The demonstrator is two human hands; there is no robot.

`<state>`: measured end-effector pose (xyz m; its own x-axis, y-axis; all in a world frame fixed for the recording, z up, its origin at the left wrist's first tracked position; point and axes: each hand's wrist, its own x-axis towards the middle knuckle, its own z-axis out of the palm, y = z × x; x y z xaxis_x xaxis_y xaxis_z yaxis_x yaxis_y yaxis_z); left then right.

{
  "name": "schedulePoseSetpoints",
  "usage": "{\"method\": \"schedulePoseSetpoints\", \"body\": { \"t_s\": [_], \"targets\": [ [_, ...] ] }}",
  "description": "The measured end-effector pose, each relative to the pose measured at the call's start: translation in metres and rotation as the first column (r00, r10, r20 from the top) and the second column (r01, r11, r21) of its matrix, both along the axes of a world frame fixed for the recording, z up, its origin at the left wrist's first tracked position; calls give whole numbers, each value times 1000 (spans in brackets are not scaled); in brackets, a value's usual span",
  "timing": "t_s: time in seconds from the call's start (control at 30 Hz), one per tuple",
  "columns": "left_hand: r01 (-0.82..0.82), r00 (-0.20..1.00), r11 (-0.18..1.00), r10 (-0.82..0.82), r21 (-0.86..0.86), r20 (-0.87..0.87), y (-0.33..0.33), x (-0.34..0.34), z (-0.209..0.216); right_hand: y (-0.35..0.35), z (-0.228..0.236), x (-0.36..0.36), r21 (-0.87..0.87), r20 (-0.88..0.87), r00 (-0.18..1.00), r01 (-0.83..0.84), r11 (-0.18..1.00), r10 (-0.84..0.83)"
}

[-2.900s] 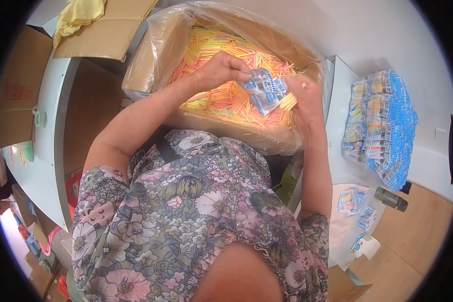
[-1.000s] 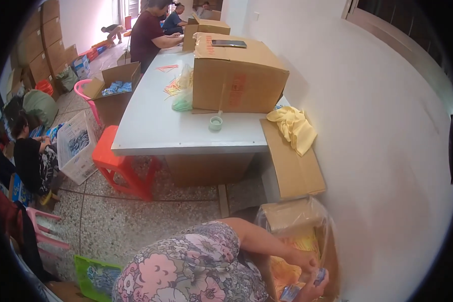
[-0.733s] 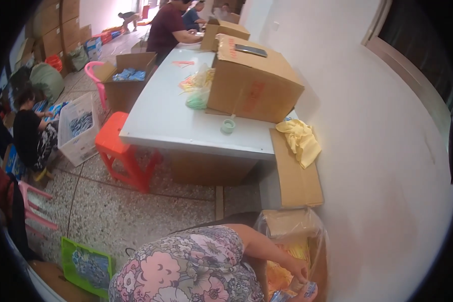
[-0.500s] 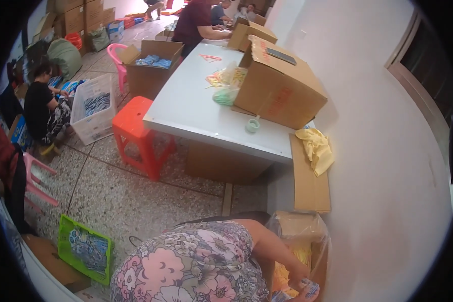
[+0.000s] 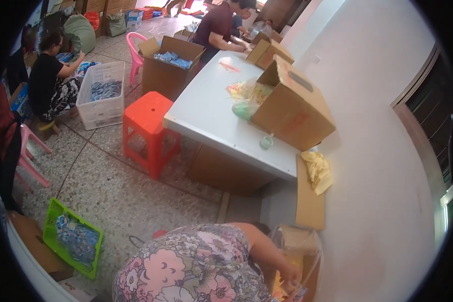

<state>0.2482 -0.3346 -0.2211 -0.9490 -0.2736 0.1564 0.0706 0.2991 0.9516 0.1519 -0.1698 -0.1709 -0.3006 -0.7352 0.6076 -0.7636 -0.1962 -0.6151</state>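
Currently, a blue-and-white packet point(image 5: 300, 293) is showing near the lower edge, right of centre, just beneath the fingers of the left hand point(image 5: 289, 276). Those fingers are bending down toward it, but blur is hiding whether they are gripping or only touching. The right hand is being cut off by the lower edge, so I cannot tell its grip.

Just left of the packet, yellow-orange sticks point(image 5: 278, 288) are lying in a carton point(image 5: 312, 276) whose clear plastic liner point(image 5: 314, 247) is bunching along the far side; the carton's near part is running out of view. A floral top point(image 5: 178, 269) is covering much of the near foreground.

Farther off, a yellow cloth point(image 5: 317, 173) is draping over a cardboard piece point(image 5: 307, 209) by the wall. Beyond it, a large box point(image 5: 292, 108) is resting on a white table point(image 5: 211, 108), bearing faint red marks too blurred for reading. The packet's print is also staying illegible.
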Motion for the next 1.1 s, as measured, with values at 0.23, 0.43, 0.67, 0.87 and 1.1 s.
{"method": "schedulePoseSetpoints", "body": {
  "t_s": [0.23, 0.43, 0.67, 0.87, 1.1],
  "targets": [
    [-90, 993, 995, 92, 29, -74, 12, 11, 5, 15, 13, 15, 144, 414, 907, 15, 989, -74],
    [-127, 992, 970, 127, -208, -17, 31, 14, 28, 17, 11, 19, 208, 578, 813, -60, 976, -73],
    [-152, 988, 970, 149, -190, -29, 26, -6, 14, 11, -12, -7, 153, 543, 838, -51, 987, -41],
    [-97, 995, 977, 88, -190, -55, 25, -5, 9, 2, -59, -58, 184, 569, 822, -153, 971, 21],
    [-41, 992, 995, 51, -91, 112, 33, -13, 4, 20, -24, -34, -303, 946, -146, -96, 948, 288]
  ]
}}
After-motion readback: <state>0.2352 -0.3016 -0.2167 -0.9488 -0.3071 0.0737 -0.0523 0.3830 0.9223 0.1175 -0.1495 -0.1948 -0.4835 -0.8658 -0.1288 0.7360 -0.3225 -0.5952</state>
